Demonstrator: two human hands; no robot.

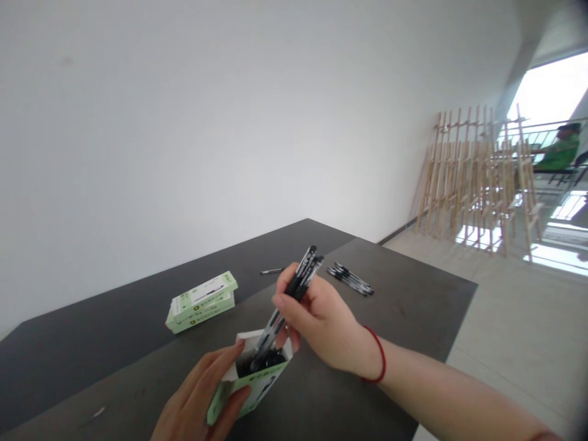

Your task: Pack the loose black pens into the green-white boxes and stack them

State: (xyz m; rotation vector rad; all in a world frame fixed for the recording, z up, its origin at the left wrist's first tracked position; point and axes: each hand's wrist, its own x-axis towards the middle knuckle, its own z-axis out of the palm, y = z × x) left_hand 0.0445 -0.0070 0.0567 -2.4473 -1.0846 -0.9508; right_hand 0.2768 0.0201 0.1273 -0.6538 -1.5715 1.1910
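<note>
My left hand (206, 392) is closed around a green and white pen box (264, 392), whose top flaps stand open. Dark pen ends show inside the box. Between the thumb and fingers of my right hand (321, 318) is a small bundle of black and clear pens (301, 275), tilted, with the lower ends at the box's mouth. How far those ends reach into the box I cannot tell. Beyond my right hand, several more pens (350, 278) lie together on the dark table (367, 343). A single pen (272, 271) lies farther back, partly hidden by my fingers.
Two green and white boxes (204, 299) are stacked on the table to the left. A white wall (220, 122) runs behind the table. Wooden easels (478, 177) stand on the floor at the right, and a person in green (558, 153) sits in the distance.
</note>
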